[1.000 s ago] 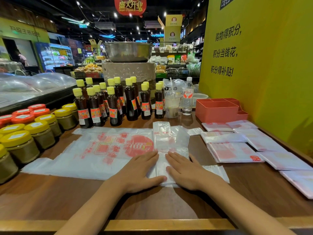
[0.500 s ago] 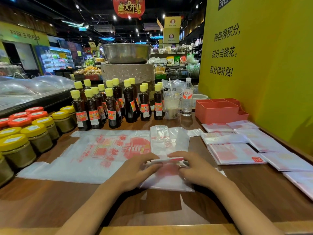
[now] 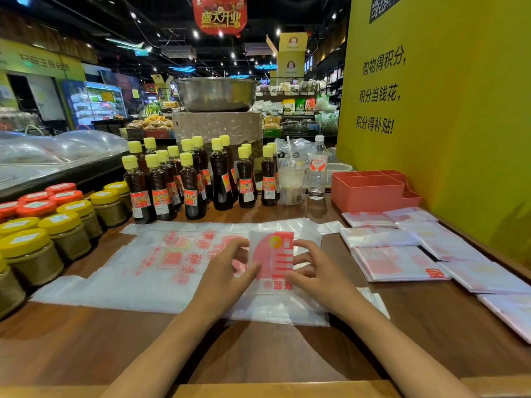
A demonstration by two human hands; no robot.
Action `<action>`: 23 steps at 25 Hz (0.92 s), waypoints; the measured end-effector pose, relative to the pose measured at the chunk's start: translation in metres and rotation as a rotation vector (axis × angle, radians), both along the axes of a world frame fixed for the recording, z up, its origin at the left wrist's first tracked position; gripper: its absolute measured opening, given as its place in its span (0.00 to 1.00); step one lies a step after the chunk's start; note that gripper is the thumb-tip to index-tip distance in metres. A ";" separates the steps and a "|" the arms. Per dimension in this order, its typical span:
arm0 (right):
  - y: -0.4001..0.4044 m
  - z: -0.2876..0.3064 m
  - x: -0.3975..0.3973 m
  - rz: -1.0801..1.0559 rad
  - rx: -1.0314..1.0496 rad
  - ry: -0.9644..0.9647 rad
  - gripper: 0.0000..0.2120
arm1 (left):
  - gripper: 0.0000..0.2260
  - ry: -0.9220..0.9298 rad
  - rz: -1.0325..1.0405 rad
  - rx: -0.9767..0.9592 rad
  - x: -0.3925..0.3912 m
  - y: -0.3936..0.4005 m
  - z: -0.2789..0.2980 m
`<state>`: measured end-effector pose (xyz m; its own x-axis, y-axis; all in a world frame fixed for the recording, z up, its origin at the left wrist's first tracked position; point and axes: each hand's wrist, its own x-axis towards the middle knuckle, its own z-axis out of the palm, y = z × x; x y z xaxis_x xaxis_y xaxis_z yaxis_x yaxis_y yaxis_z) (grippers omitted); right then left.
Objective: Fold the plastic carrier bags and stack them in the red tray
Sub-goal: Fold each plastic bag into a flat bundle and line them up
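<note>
Worktop (image 3: 86, 349): dark brown wood, smooth with a dull sheen, pale raised lip along the near edge.

Flat carrier bag (image 3: 138, 271): thin translucent white plastic, red printing, spread wide and slightly wrinkled on the left-centre of the worktop.

Folded bags (image 3: 399, 265): flat rectangular packets of the same white-and-red film, laid in loose overlapping rows along the right side, below the tray.

Red tray (image 3: 367, 191): rigid coral-red plastic, box-shaped with inner dividers, standing at the far right against the yellow wall; no bags visible inside.

Sauce bottles (image 3: 189, 182): dark liquid, ribbed shoulders, yellow caps, clustered at the back centre.

Jars (image 3: 57, 231): squat, round, yellow and red lids, grouped at the left edge.

Bag in hand (image 3: 273, 259): part-folded panel of white film with a red block print, raised upright at the centre, its lower layers still lying crumpled on the worktop.

Left hand (image 3: 227, 271): fingers curled, pinching the panel's left edge.

Right hand (image 3: 313, 268): fingers curled, pinching the panel's right edge.
</note>
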<state>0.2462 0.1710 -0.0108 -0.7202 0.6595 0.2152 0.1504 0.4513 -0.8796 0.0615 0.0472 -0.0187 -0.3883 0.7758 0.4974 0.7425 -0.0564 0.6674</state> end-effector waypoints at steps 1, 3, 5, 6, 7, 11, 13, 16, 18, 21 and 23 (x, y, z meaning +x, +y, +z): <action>0.002 -0.004 -0.002 -0.052 0.074 -0.033 0.24 | 0.20 0.000 0.044 -0.062 -0.001 0.001 -0.003; 0.005 -0.009 -0.003 -0.113 0.206 -0.108 0.21 | 0.23 -0.029 0.102 -0.166 -0.003 0.003 -0.007; 0.003 -0.009 -0.001 -0.078 0.270 -0.191 0.19 | 0.20 -0.020 0.097 -0.211 -0.004 0.005 -0.010; 0.001 -0.009 -0.001 -0.040 0.308 -0.244 0.20 | 0.18 0.015 0.092 -0.224 -0.003 0.005 -0.011; -0.001 -0.008 -0.001 -0.002 0.368 -0.303 0.23 | 0.15 0.054 0.092 -0.233 -0.003 0.005 -0.011; -0.004 -0.009 -0.004 0.054 0.619 -0.415 0.29 | 0.12 0.148 -0.004 -0.253 -0.003 0.003 -0.012; -0.002 -0.013 -0.005 0.102 0.626 -0.482 0.28 | 0.15 0.172 -0.095 -0.276 -0.001 0.000 -0.011; 0.000 -0.022 -0.006 0.144 0.609 -0.589 0.28 | 0.22 0.317 -0.186 -0.421 0.004 0.001 -0.012; 0.001 -0.024 -0.007 0.146 0.607 -0.627 0.28 | 0.25 0.461 -0.202 -0.538 0.006 0.003 -0.012; 0.001 -0.020 -0.010 0.158 0.644 -0.692 0.29 | 0.25 0.501 -0.183 -0.610 0.007 0.006 -0.009; 0.002 -0.016 -0.011 0.185 0.636 -0.738 0.29 | 0.27 0.513 -0.173 -0.623 0.006 0.008 -0.008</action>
<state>0.2351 0.1725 -0.0272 -0.8963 0.4401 -0.0537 0.4422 0.8788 -0.1794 0.0672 0.0551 -0.0264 -0.0795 0.9961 0.0393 0.9783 0.0704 0.1947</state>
